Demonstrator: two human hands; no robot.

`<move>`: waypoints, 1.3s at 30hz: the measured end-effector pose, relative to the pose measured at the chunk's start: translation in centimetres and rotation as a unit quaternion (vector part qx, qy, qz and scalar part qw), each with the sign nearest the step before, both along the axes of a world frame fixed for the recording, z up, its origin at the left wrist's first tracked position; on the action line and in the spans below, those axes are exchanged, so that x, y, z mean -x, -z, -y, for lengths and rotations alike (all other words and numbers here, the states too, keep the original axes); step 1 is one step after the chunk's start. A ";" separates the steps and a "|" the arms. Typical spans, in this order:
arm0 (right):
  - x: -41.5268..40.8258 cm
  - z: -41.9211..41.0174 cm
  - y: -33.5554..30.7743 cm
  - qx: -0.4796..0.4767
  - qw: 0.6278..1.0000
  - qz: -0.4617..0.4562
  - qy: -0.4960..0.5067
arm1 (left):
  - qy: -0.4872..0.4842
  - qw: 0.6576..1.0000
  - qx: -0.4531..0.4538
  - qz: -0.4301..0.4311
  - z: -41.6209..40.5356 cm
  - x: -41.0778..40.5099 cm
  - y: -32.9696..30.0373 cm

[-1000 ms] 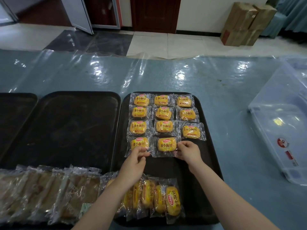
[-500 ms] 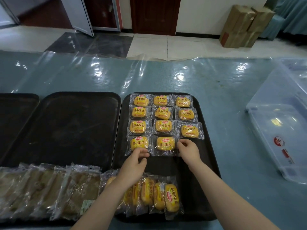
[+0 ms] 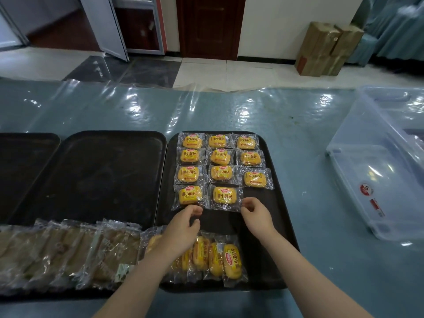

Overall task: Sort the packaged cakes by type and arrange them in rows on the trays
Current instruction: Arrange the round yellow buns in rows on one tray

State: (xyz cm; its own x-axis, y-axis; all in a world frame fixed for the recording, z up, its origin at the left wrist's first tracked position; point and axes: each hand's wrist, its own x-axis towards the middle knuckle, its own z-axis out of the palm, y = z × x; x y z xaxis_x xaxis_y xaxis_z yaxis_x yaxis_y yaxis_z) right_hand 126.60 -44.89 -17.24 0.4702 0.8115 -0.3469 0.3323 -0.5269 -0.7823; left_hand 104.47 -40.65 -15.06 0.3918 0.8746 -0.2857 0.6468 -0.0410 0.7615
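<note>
Yellow packaged cakes (image 3: 220, 157) lie in rows on the right black tray (image 3: 275, 210): three full rows and a fourth row with two packs. My right hand (image 3: 258, 218) pinches the right wrapper edge of the fourth row's middle pack (image 3: 224, 196). My left hand (image 3: 183, 228) hovers with loosely curled fingers just below the fourth row's left pack (image 3: 190, 195), its thumb at the wrapper's near edge. Several more yellow packs (image 3: 220, 260) stand on edge at the tray's near end. Brown packaged cakes (image 3: 68, 251) lie in an overlapping row at the near left.
A bare black tray (image 3: 91, 175) sits left of the filled one, another tray (image 3: 23, 168) further left. A clear plastic bin (image 3: 378, 180) stands on the table at the right. The table has a shiny plastic cover (image 3: 229, 106). Cardboard boxes (image 3: 325, 49) stand on the floor beyond.
Both hands have drawn back slightly toward me from the fourth-row packs. The middle pack now lies flat in its row. The left hand has come off the wrappers.
</note>
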 end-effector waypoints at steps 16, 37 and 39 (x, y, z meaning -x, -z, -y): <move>5.3 8.4 1.5 0.067 0.995 0.037 -0.067 | 0.132 0.980 -0.101 -0.112 4.5 1.6 0.5; 5.8 9.3 -0.6 -0.003 0.916 -0.353 0.189 | 0.212 0.967 -0.109 -0.092 8.4 0.4 -0.5; 6.0 9.4 -1.0 -0.013 0.903 -0.382 0.196 | 0.178 0.975 -0.114 -0.067 8.7 0.1 -0.6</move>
